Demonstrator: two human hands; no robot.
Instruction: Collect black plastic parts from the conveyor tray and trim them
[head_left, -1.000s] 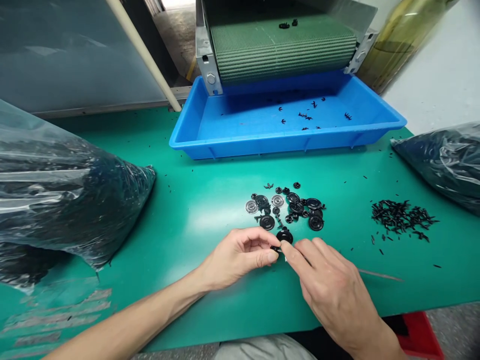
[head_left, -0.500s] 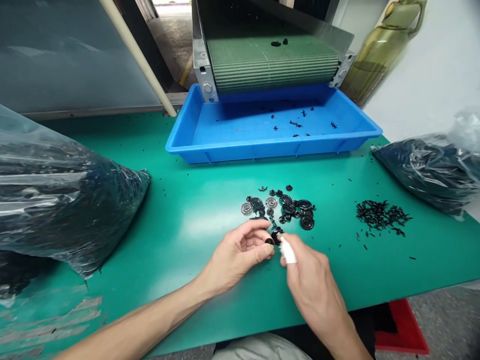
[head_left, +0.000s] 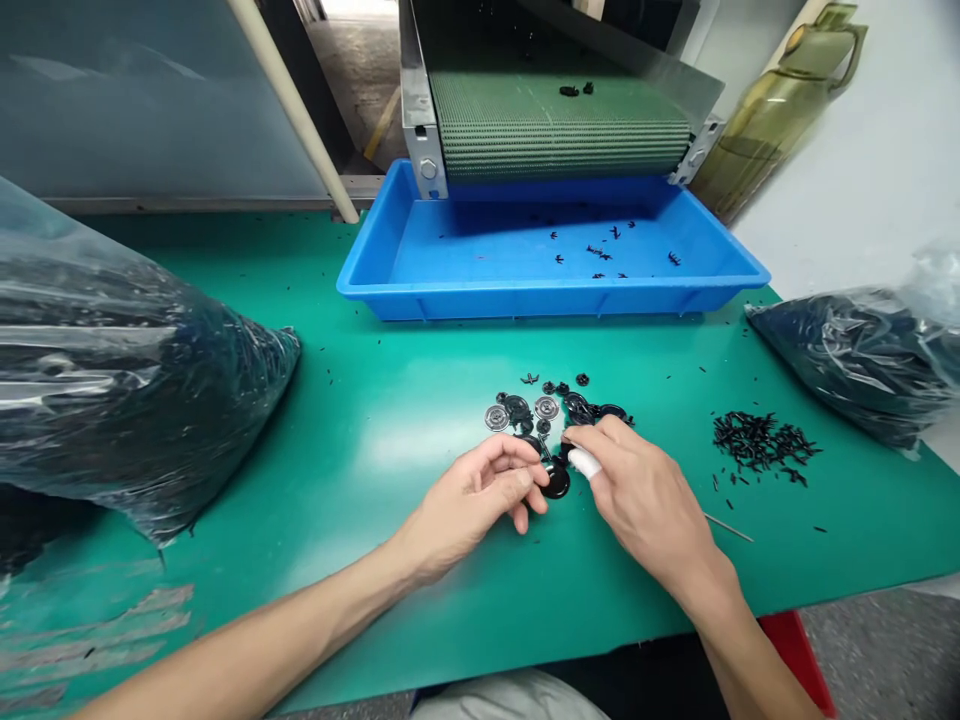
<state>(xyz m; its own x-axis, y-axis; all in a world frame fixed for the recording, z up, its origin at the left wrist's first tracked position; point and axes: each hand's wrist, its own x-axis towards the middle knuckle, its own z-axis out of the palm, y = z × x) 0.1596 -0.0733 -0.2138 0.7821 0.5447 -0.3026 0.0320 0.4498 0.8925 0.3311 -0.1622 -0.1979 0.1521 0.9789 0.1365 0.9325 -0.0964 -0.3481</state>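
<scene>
My left hand (head_left: pixel 491 490) has its fingers curled, with the tips at a glossy black round disc (head_left: pixel 556 482) just above the green table. Close beside it, my right hand (head_left: pixel 649 500) reaches palm down into a loose group of black plastic discs (head_left: pixel 517 408) and small pronged pieces. White wrapping (head_left: pixel 585 462) covers the right thumb. The right fingertips are drawn together at a dark piece, mostly hidden by the hand. A thin metal rod (head_left: pixel 729 527) shows past the right hand's outer side; I cannot tell whether it is held.
Beyond the parts, a blue tray (head_left: pixel 555 302) with several pronged bits sits under a green conveyor belt (head_left: pixel 562 140). Filled plastic bags stand left (head_left: pixel 150 400) and right (head_left: pixel 862 350). A pile of small black pieces (head_left: pixel 761 445) lies at right, near a yellowish bottle (head_left: pixel 780 120) farther back.
My right hand has turned palm down and moved slightly up into the parts. The small disc in my left fingers no longer shows there; a larger disc is at its fingertips. The rod has come into view.
</scene>
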